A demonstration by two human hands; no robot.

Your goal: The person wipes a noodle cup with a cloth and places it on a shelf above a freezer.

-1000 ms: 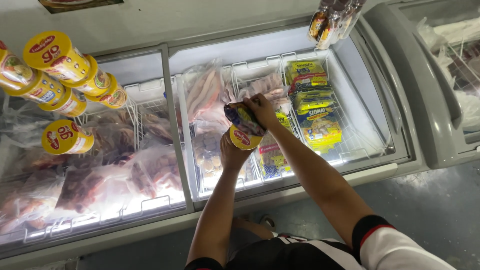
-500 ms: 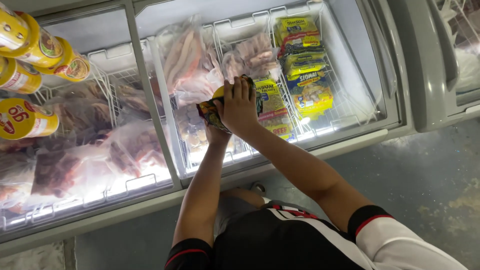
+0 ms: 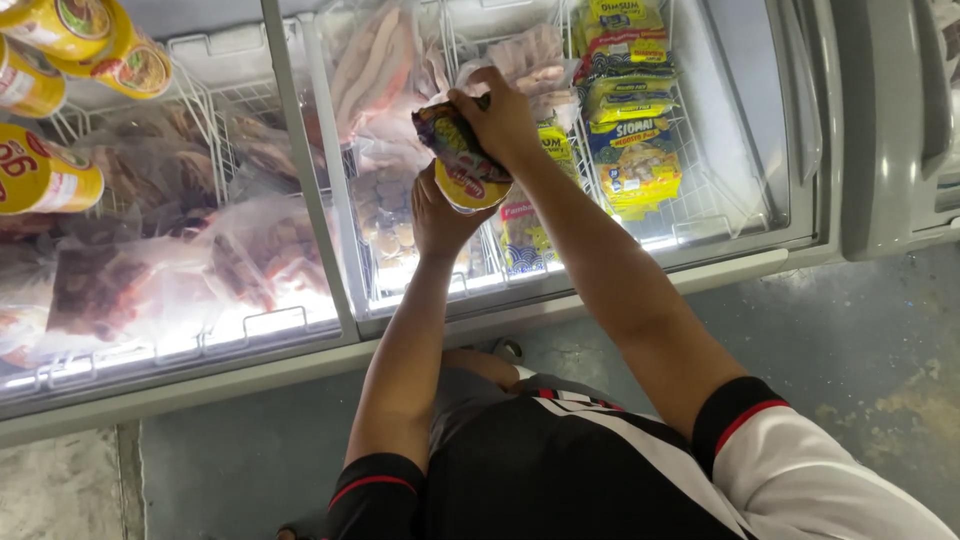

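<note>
Fingers (image 3: 470,100) of the right hand (image 3: 505,125) curl over the top of a packet (image 3: 458,155), pinching its crumpled upper edge, just above the middle of the frame. Under it the left hand (image 3: 440,215) cups the packet's yellow lower end, thumb and fingers closed against it from below. The packet hangs over the open right half of a chest freezer (image 3: 700,265), clear of the goods beneath. Inside, wire baskets (image 3: 690,215) hold yellow bags (image 3: 635,165) at upper right and clear bags of pale frozen pieces (image 3: 375,70) at top centre. At left, under the glass lid (image 3: 200,250), lie bags of dark meat (image 3: 110,290). Yellow cans (image 3: 45,175) show at the upper left edge. Grey floor (image 3: 850,380) fills the lower right.
</note>
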